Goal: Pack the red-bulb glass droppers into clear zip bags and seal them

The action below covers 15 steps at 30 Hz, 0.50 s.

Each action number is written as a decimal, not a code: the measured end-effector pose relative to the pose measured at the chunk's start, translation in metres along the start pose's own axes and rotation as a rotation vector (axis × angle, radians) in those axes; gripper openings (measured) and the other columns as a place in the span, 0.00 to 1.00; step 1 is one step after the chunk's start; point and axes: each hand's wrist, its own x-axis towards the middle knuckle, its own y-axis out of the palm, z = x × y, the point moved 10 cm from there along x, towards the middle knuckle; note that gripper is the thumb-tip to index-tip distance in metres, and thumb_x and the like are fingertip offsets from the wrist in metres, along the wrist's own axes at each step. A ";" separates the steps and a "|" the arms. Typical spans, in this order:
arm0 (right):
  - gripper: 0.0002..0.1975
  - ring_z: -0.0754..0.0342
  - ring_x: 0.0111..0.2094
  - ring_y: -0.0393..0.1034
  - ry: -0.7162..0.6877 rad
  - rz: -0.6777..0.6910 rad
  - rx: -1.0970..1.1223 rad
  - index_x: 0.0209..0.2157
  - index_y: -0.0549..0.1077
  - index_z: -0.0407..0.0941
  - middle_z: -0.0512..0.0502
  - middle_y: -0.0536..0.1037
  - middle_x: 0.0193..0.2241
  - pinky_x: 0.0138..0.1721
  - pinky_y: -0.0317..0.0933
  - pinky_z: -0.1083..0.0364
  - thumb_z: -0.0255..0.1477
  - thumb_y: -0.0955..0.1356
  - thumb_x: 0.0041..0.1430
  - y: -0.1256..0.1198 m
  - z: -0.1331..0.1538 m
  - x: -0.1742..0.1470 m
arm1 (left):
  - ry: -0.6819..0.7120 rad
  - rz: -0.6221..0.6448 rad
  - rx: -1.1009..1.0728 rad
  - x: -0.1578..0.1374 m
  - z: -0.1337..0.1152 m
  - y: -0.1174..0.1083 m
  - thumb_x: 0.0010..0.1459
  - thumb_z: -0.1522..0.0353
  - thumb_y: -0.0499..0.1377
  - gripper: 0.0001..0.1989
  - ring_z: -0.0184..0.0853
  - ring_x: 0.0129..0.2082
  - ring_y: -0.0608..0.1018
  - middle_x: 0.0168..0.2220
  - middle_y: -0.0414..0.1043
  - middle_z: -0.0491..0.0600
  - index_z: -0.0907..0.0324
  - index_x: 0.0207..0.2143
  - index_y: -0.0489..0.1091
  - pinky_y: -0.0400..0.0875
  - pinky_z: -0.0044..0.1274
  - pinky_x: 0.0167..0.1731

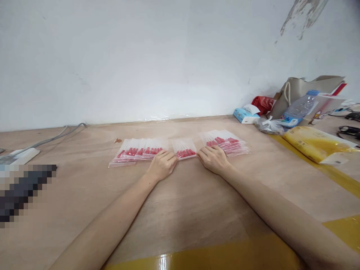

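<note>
Between my hands a small clear zip bag point(184, 146) lies flat on the table, with several small red pieces in a row along its near edge. My left hand point(164, 164) is closed at the bag's near left corner. At the near right corner my right hand point(213, 159) has its fingers pressed together in a pinch. My fingertips are partly hidden. Beside my left hand lies an overlapping row of similar filled bags point(138, 150). Just beyond my right hand is a fanned pile of such bags point(229, 142).
Far right, a blue tissue pack point(246, 114), a tied plastic bag point(270, 125), a clear bottle point(300, 107), a paper bag point(295, 90) and a yellow packet point(315, 142) crowd the wooden table point(180, 210). A grey cable point(56, 137) runs at left, near a blurred dark object point(25, 191).
</note>
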 end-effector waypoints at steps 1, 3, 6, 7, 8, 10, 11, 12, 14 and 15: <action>0.16 0.56 0.29 0.63 0.019 0.015 -0.009 0.27 0.72 0.42 0.44 0.73 0.25 0.30 0.46 0.54 0.25 0.56 0.62 0.001 -0.001 0.001 | -0.003 0.000 -0.003 0.000 0.000 0.000 0.62 0.72 0.47 0.14 0.32 0.28 0.73 0.25 0.71 0.49 0.60 0.26 0.68 0.66 0.26 0.34; 0.16 0.55 0.28 0.63 0.039 0.048 -0.032 0.25 0.71 0.42 0.43 0.73 0.25 0.29 0.46 0.54 0.26 0.57 0.62 0.003 -0.001 0.002 | -0.008 0.001 -0.011 0.000 0.000 -0.001 0.61 0.72 0.47 0.14 0.32 0.28 0.73 0.26 0.71 0.49 0.60 0.26 0.68 0.66 0.27 0.34; 0.16 0.53 0.30 0.64 0.034 0.077 -0.046 0.27 0.72 0.41 0.41 0.73 0.26 0.31 0.47 0.53 0.30 0.58 0.62 0.005 0.002 0.005 | -0.020 0.015 -0.034 0.001 0.001 -0.001 0.61 0.72 0.48 0.13 0.32 0.29 0.73 0.26 0.71 0.49 0.60 0.27 0.68 0.66 0.27 0.34; 0.16 0.52 0.31 0.64 0.020 0.083 -0.042 0.28 0.72 0.41 0.41 0.74 0.27 0.32 0.48 0.53 0.31 0.58 0.62 0.005 0.003 0.005 | -0.028 0.018 -0.041 0.001 0.002 -0.001 0.60 0.72 0.48 0.12 0.33 0.29 0.73 0.26 0.71 0.49 0.60 0.27 0.68 0.66 0.27 0.34; 0.15 0.51 0.33 0.64 0.005 0.087 -0.034 0.28 0.72 0.41 0.41 0.74 0.28 0.34 0.49 0.52 0.32 0.59 0.62 0.004 0.004 0.005 | -0.037 0.019 -0.047 0.001 0.003 -0.001 0.60 0.72 0.49 0.11 0.34 0.30 0.73 0.27 0.71 0.50 0.60 0.27 0.68 0.66 0.27 0.34; 0.15 0.49 0.36 0.64 -0.021 0.097 -0.008 0.30 0.72 0.42 0.41 0.74 0.30 0.40 0.50 0.50 0.36 0.60 0.61 0.002 0.003 0.004 | -0.052 0.014 -0.057 0.002 0.005 -0.002 0.59 0.72 0.49 0.09 0.36 0.33 0.73 0.30 0.72 0.51 0.61 0.29 0.67 0.67 0.28 0.35; 0.16 0.49 0.38 0.64 -0.021 0.099 0.006 0.31 0.72 0.42 0.41 0.74 0.32 0.44 0.49 0.48 0.38 0.60 0.60 0.000 0.000 0.002 | -0.056 0.009 -0.061 0.002 0.006 -0.003 0.58 0.73 0.49 0.08 0.36 0.34 0.73 0.32 0.72 0.52 0.61 0.30 0.67 0.67 0.28 0.36; 0.16 0.48 0.39 0.64 -0.008 0.099 0.015 0.33 0.72 0.42 0.42 0.74 0.34 0.46 0.48 0.47 0.39 0.60 0.60 -0.003 -0.004 0.000 | -0.057 0.006 -0.069 0.002 0.006 -0.003 0.58 0.73 0.49 0.07 0.37 0.36 0.73 0.35 0.72 0.52 0.61 0.31 0.67 0.68 0.28 0.37; 0.16 0.47 0.43 0.63 0.061 0.092 0.011 0.37 0.71 0.43 0.41 0.74 0.38 0.51 0.43 0.43 0.38 0.59 0.60 -0.008 -0.019 -0.005 | -0.053 0.002 -0.090 0.002 0.006 -0.001 0.58 0.75 0.48 0.07 0.35 0.38 0.74 0.39 0.72 0.52 0.61 0.33 0.66 0.69 0.27 0.39; 0.15 0.46 0.45 0.62 0.104 0.089 -0.001 0.39 0.71 0.43 0.41 0.73 0.41 0.52 0.41 0.42 0.36 0.59 0.60 -0.010 -0.027 -0.008 | -0.047 0.002 -0.105 0.002 0.005 0.000 0.59 0.76 0.48 0.08 0.34 0.39 0.74 0.41 0.71 0.52 0.61 0.34 0.65 0.69 0.25 0.39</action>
